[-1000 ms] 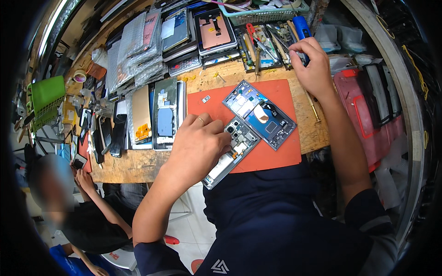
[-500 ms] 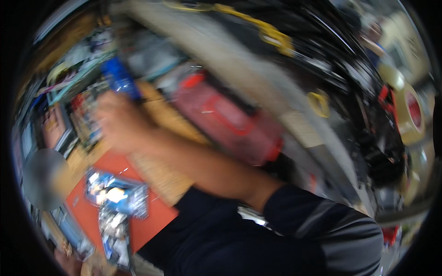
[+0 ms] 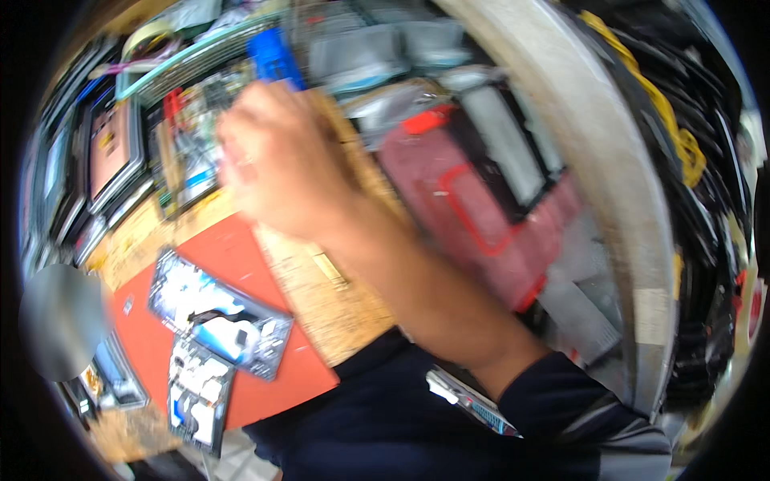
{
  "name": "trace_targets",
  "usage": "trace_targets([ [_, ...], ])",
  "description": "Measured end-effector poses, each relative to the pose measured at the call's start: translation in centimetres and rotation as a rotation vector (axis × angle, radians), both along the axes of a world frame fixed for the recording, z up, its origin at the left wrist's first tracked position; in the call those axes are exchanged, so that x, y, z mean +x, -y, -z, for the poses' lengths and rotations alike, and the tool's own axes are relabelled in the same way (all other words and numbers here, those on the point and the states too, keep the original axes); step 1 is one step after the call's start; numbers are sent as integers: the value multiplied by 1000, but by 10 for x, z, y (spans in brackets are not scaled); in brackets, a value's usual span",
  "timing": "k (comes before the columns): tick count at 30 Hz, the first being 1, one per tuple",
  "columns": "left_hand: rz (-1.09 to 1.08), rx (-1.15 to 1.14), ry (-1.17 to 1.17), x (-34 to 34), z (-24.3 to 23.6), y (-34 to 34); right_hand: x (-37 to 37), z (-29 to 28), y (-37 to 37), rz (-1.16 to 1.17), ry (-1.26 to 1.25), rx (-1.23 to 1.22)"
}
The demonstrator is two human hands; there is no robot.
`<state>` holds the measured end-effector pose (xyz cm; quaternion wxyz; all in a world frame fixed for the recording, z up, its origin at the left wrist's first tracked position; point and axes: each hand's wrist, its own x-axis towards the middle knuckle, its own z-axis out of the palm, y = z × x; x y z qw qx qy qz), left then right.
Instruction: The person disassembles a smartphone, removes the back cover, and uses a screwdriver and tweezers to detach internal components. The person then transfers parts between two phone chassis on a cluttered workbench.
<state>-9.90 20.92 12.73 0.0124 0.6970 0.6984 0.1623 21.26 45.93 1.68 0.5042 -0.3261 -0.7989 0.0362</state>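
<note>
My right hand (image 3: pixel 277 156) is over the near side of a teal-rimmed basket (image 3: pixel 204 64), its fingers curled together. Motion blurs the fingertips, and anything they may hold is hidden. Just beyond the knuckles stands a blue object (image 3: pixel 274 58). Beside the fingers, the basket contents include small loose parts (image 3: pixel 196 112) and something red. On a red mat (image 3: pixel 241 248) lie two opened phone-like devices with bare inner parts: one (image 3: pixel 257 341) rests slantwise across the top end of the other (image 3: pixel 192 417). My left hand does not show.
Flat phone-like devices (image 3: pixel 112 160) stand packed at the left. A translucent red case (image 3: pixel 433 188) lies right of the wooden tabletop (image 3: pixel 301 280), beside clear bags (image 3: pixel 357 60). A pale ledge (image 3: pixel 593 104) divides it from stacked black items (image 3: pixel 690 264) and a yellow strap (image 3: pixel 658 96).
The view has swung, moving the scene within it. My right hand stays near the basket, its fingers now curled at the loose parts. The hand at the lower left no longer shows.
</note>
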Motion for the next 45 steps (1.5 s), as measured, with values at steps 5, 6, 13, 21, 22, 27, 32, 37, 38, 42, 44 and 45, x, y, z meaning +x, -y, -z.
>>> trace_targets([
  [5,-72,495,53,24,-30,4,13,-6,-11,-83,31,-14],
  [6,-33,581,74,34,-34,7,10,-8,-8,-116,23,-23],
  [13,403,-140,41,63,12,-37,14,-5,-6,-102,88,-100],
  [21,344,-342,117,47,28,-20,14,-14,-3,-98,71,-187],
  [22,354,-337,117,46,29,-20,15,-13,-3,-91,86,-185],
  [27,452,-319,72,39,28,-18,14,-12,-2,-96,94,-218],
  [32,530,-221,-34,38,32,-20,13,-10,0,-96,108,-228],
  [37,601,-356,-235,52,19,-36,13,-13,0,-107,112,-214],
  [38,601,-388,-235,53,22,-40,13,-14,1,-106,116,-219],
  [42,621,-473,-255,52,21,-51,13,-14,2,-105,92,-229],
  [44,606,-440,-243,50,24,-50,11,-16,0,-119,87,-230],
  [45,602,-400,-230,48,25,-47,13,-16,1,-116,84,-236],
])
